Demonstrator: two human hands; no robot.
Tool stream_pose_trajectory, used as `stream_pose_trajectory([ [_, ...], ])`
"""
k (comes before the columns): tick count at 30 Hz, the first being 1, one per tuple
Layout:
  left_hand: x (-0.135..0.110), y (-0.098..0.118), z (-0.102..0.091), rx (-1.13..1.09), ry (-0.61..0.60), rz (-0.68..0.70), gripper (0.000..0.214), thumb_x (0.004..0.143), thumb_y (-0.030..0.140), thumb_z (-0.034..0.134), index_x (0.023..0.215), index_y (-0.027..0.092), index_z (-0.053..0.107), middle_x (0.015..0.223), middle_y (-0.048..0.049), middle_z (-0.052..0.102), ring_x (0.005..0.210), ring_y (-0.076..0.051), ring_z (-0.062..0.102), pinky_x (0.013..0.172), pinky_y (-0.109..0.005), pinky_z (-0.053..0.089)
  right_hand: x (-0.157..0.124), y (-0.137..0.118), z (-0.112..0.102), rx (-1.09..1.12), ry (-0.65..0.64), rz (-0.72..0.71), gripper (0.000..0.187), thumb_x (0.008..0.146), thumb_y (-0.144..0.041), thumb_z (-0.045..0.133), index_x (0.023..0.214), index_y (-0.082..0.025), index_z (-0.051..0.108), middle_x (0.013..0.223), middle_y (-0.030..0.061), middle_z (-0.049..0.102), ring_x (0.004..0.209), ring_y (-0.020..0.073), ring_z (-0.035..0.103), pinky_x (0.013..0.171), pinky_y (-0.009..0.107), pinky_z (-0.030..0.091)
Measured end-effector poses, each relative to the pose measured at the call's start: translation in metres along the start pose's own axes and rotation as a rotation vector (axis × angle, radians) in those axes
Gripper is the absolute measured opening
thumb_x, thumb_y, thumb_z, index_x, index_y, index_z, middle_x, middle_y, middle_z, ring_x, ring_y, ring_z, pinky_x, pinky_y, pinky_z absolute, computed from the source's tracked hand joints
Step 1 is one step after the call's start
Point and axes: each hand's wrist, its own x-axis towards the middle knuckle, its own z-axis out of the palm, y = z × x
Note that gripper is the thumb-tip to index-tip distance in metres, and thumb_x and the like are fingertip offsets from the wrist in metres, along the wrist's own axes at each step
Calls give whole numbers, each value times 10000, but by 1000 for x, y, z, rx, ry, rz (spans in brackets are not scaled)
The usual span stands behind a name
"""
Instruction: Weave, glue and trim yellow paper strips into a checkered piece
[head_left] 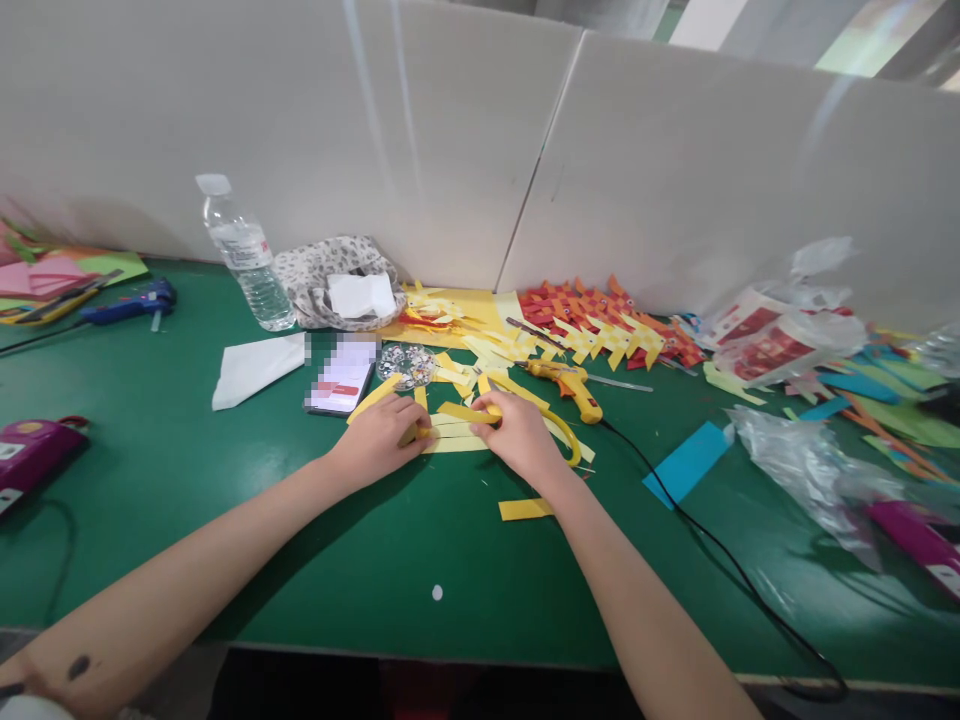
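My left hand (384, 436) is closed with its fingertips together on a small piece of yellow paper, mostly hidden by the fingers. Just across from it, my right hand (519, 437) pinches a yellow paper strip (461, 412) whose free end points left. Pale yellow strips (457, 443) lie on the table between and beneath both hands. Beside my right hand curves a yellow loop (576, 447), which looks like a scissors handle. Another yellow strip (521, 510) rests nearer to me, by my right wrist.
A yellow glue gun (566, 385) with a black cord lies right of my hands. Behind are woven red and yellow paper fish (600, 315). A phone (343, 375), a round dish of beads (407, 366) and a water bottle (247, 255) stand left. Plastic bags (810, 470) lie right.
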Motion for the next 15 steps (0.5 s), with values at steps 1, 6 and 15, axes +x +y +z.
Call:
stream_pose_trajectory([
  [1,0,0,0,23,-2,3,115,811,325,560,842,216,580,859,-51,624,829,-223,543,731,-345,408,0,0,0,28,10,-2,197,669,-135,652,844,-226,648,891,23,689,811,195,631,711,324,473],
  [6,0,1,0,-4,2,-8,118,804,311,569,880,220,570,882,-51,633,837,-224,551,730,-345,413,0,-2,-1,169,72,-30,141,724,-171,616,824,-232,693,753,10,704,711,185,652,692,326,487],
  [15,0,-1,2,-69,34,-32,234,778,318,605,996,237,580,854,-40,641,845,-231,553,746,-356,423,-6,-16,0,363,119,14,119,732,-319,659,785,-232,721,814,36,725,790,220,659,751,374,504],
])
